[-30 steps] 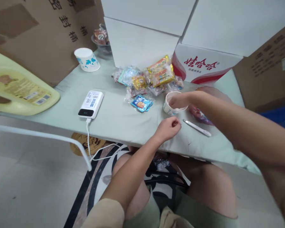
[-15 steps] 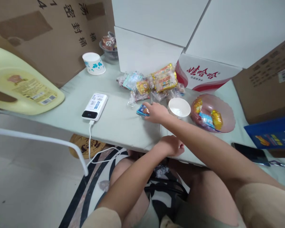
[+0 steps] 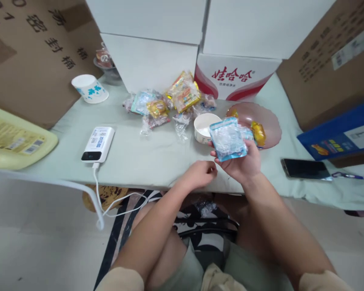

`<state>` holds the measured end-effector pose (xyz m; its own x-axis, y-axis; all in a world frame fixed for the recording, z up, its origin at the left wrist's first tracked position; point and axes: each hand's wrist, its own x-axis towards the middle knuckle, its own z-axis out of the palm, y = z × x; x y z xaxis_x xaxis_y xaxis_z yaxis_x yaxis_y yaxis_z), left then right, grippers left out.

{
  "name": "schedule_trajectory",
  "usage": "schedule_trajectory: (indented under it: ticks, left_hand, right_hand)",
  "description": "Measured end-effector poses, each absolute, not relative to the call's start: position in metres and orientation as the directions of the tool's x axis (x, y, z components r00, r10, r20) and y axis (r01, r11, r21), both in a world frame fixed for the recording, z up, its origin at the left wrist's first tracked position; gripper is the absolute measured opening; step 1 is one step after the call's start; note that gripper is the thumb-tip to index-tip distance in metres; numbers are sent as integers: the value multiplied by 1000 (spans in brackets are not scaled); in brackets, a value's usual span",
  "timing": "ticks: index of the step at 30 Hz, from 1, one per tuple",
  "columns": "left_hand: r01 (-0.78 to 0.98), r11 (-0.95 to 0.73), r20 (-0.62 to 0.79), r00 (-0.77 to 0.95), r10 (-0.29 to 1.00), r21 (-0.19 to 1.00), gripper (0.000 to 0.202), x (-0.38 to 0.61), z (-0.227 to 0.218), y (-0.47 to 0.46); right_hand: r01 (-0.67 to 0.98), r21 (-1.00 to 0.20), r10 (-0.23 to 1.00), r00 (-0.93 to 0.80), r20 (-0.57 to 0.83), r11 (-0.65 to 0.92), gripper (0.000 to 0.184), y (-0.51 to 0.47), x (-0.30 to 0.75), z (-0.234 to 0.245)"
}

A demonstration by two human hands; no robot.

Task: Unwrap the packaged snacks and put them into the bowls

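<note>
My right hand [image 3: 245, 163] is closed on a flat snack packet [image 3: 229, 139] with blue edges and a clear, shiny face. It holds the packet tilted up, above the table's front part. Just behind the packet are a white paper cup [image 3: 204, 128] and a pink translucent bowl [image 3: 273, 125]; the packet hides part of both. Yellow-wrapped snacks [image 3: 258, 134] lie in the bowl. My left hand [image 3: 200, 173] rests by the table's front edge, fingers curled in, with nothing visible in them. Behind both hands lies a pile of wrapped snacks [image 3: 183, 95].
To the left are a white power bank [image 3: 98, 143] with a cable, an upturned paper cup [image 3: 90, 89] and a yellow jug [image 3: 21, 137]. A phone [image 3: 305, 168] and a blue box [image 3: 341, 129] are at the right. White cartons [image 3: 151, 60] stand along the back.
My right hand has moved right from beside the pile, carrying the packet, and has turned so the packet's clear face shows. My left hand stays curled near the edge. The view has shifted.
</note>
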<state>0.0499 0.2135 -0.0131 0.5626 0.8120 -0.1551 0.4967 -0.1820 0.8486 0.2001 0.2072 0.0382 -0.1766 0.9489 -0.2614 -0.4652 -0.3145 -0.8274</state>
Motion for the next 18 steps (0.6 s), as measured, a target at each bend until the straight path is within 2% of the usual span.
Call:
schedule_trajectory:
  ticks: [2,3,5,6,8,10,11,12,14,16,18]
  left_hand:
    - [280,52,-186,480,857,959,23,51,-16,218]
    - [137,160,-206,470,858,978,28,53,-17,219]
    - [-103,305,-214,508,834,947,44,58,-17,221]
    - [-169,341,-209,525,825,925,52,61,-17,221]
    - [-209,366,-223,499,837,907,60,66,-16,220]
    - [-215,353,-249,398,883,910,59,69,-15,220]
    - [-218,344,-257,346,902,913,58,69,-15,220]
    - [-222,334,-261,300,917,916,57,68,-15,221]
    - [-235,315,-263,228,938,919,57,64,-15,223]
    - [-256,320,-277,190,942,912,58,59,-15,225]
    - [-293,346,-309,165,936,891,60,52,-16,226]
  right_hand:
    - [-502,-807,950,-133,-284,-312,44,196,218,24]
    - [-510,-798,945,-115,-307,-321,43,192,223,15]
    - [-485,-814,942,-72,-327,-320,41,186,228,-5]
    - [-440,-848,951,-44,-307,-294,41,185,228,-13]
    - [-258,-944,977,3,-212,-204,39,183,231,-23]
    - [31,-997,995,63,-75,-77,37,183,239,-27]
    - [204,-979,996,90,9,-10,35,183,246,-28]
    - [380,-924,990,106,98,51,33,183,254,-29]
    - [677,-724,966,78,245,129,34,182,271,-33]
    - [838,-524,963,-6,269,151,41,182,286,-39]
    - [894,-425,974,-54,220,146,47,183,296,-46]
